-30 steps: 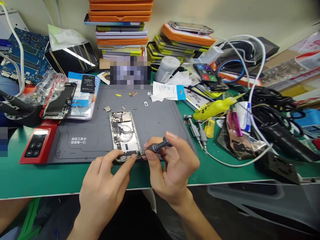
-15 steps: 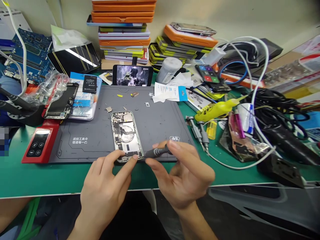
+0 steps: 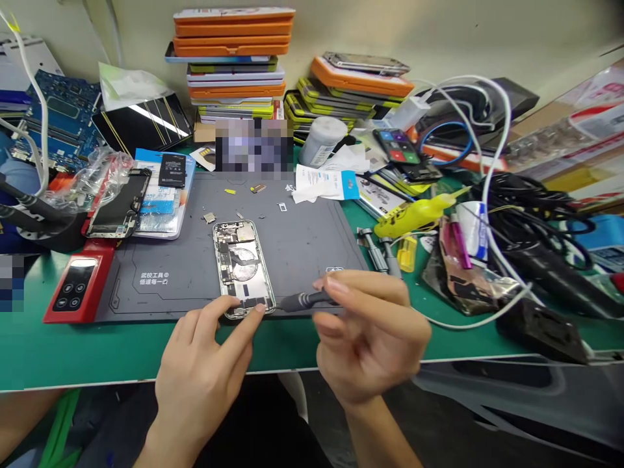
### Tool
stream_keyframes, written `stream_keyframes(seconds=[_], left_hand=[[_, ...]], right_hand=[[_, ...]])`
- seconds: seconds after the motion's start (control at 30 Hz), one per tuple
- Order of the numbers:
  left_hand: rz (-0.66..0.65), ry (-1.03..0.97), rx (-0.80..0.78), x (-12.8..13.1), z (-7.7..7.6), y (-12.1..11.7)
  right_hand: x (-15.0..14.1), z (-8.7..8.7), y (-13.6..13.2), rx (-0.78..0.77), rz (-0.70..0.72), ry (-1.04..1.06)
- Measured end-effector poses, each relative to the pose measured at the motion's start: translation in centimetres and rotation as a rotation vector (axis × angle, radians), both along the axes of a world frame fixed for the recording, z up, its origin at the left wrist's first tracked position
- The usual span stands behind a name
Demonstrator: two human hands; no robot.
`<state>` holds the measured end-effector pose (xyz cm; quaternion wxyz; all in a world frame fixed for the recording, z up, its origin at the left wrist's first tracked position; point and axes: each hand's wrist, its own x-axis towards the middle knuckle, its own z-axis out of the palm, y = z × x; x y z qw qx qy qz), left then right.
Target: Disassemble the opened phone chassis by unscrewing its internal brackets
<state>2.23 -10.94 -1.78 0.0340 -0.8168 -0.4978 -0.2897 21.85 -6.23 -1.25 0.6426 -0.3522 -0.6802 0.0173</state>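
Observation:
An opened phone [image 3: 248, 276] lies on the grey work mat [image 3: 302, 253], its frame showing inner parts and a round silver coil area. My left hand [image 3: 205, 357] steadies the phone's near end, with thumb and index finger pressed on the lower parts. My right hand [image 3: 375, 331] is closed round a dark grey screwdriver [image 3: 302, 300], which points left at the phone's lower right corner. Whether its tip touches the phone cannot be made out. Beyond the phone lie a small metal part [image 3: 209, 218] and a SIM tray [image 3: 282, 207].
A red device with buttons [image 3: 78, 286] sits at the left, near a detached phone screen [image 3: 119, 205] and a black battery [image 3: 173, 170]. Two grey screwdrivers [image 3: 373, 250] and a yellow bottle [image 3: 414, 214] lie to the right. Cables and stacked cases [image 3: 234, 45] crowd the edges.
My right hand has shifted to the right with the screwdriver, which now lies flatter. My left hand keeps its place on the phone. The whole view has shifted slightly.

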Motion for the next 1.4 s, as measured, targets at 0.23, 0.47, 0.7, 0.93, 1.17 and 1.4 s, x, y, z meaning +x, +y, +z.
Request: stream_keyframes(seconds=[0.23,0.47,0.7,0.93,1.17,1.4], left_hand=[[0.013,-0.021,-0.011,0.0,0.1,0.2],[0.025,-0.041,-0.025,0.3,0.5,0.3],[0.017,-0.032,-0.011,0.2,0.1,0.1],[0.001,-0.026,-0.007,0.1,0.3,0.1],[0.021,-0.067,-0.07,0.3,0.8,0.2],[0.057,-0.061,-0.052,0.3,0.5,0.1]], right_hand=[[-0.1,-0.2,-0.4,0.033,0.025,0.022],[-0.1,-0.3,-0.5,-0.018,0.044,-0.027],[-0.3,-0.1,-0.5,-0.058,0.1,-0.041],[-0.6,-0.4,-0.5,-0.062,0.045,-0.129],[-1.2,-0.7,-0.9,-0.105,-0.034,-0.033],[-2.3,1.7,-0.3,-0.529,0.182,0.34]])
